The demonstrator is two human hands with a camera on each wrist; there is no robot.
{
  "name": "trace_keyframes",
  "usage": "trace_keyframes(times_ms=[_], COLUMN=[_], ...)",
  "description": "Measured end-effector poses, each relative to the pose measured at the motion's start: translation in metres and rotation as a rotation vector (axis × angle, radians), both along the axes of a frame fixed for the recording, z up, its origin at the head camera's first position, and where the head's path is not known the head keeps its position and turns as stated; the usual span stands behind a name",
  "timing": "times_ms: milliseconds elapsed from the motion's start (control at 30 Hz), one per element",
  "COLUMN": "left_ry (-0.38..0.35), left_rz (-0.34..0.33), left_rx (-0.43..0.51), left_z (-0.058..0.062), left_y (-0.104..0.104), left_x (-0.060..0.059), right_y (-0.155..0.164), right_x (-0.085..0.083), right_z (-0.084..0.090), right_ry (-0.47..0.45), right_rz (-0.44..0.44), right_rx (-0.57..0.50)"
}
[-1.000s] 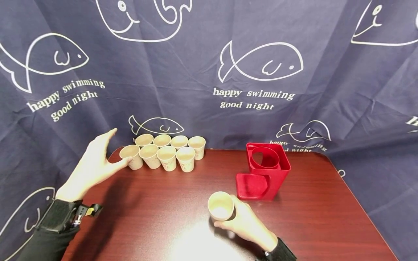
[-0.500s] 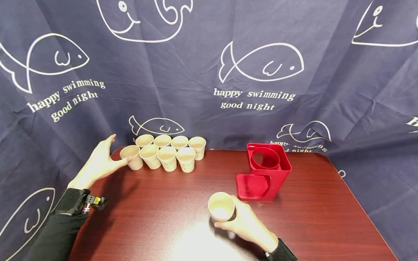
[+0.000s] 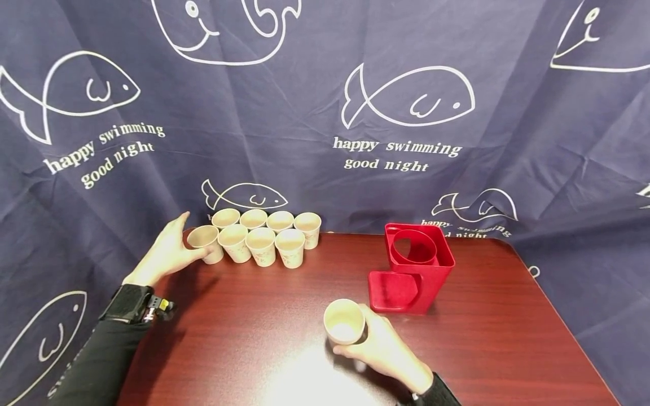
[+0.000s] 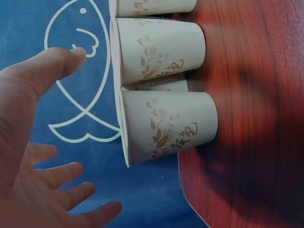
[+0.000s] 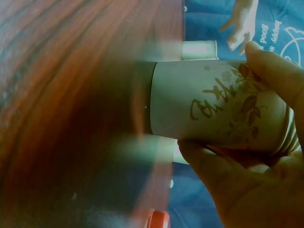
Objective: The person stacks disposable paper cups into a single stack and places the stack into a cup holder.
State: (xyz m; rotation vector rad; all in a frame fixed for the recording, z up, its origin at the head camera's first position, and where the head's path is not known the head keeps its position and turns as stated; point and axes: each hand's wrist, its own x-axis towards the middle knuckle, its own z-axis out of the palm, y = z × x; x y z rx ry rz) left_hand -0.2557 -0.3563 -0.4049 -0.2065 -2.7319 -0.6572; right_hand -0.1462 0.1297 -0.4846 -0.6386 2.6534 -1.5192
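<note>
My left hand (image 3: 166,252) is spread around the leftmost front paper cup (image 3: 211,255), the thumb overlapping its near side in the head view. In the left wrist view its fingers are apart, short of the rim of that cup (image 4: 168,126), which bears brown leaf print. My right hand (image 3: 384,345) holds another paper cup (image 3: 343,321) upright near the middle of the table, thumb and fingers around its wall. In the right wrist view that held cup (image 5: 204,102) shows layered rim edges at its mouth end.
Several more paper cups (image 3: 260,248) stand in two rows at the back left. A red square holder (image 3: 429,282) with a round inner ring and a side tray stands right of centre on the brown table (image 3: 508,327). A dark blue fish-print curtain (image 3: 315,113) hangs behind.
My left hand has moved to the right, closer around the leftmost front cup. The right hand and its paper cup have stayed in place.
</note>
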Motion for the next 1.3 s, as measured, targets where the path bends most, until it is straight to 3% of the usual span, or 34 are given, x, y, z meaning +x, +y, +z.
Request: trace_keyframes(times_ms=[467, 1000, 1300], left_ry=[0.011, -0.076, -0.092], left_rz=[0.017, 0.087, 0.075], left_rx=[0.003, -0.017, 0.006], left_z=[-0.012, -0.017, -0.025], left_y=[0.002, 0.004, 0.007], left_x=[0.0, -0.004, -0.01], right_y=[0.003, 0.002, 0.003], right_x=[0.0, 0.001, 0.0], right_z=[0.0, -0.002, -0.001], right_ry=[0.003, -0.018, -0.001], right_rz=[0.006, 0.025, 0.017], right_rx=[0.009, 0.025, 0.014])
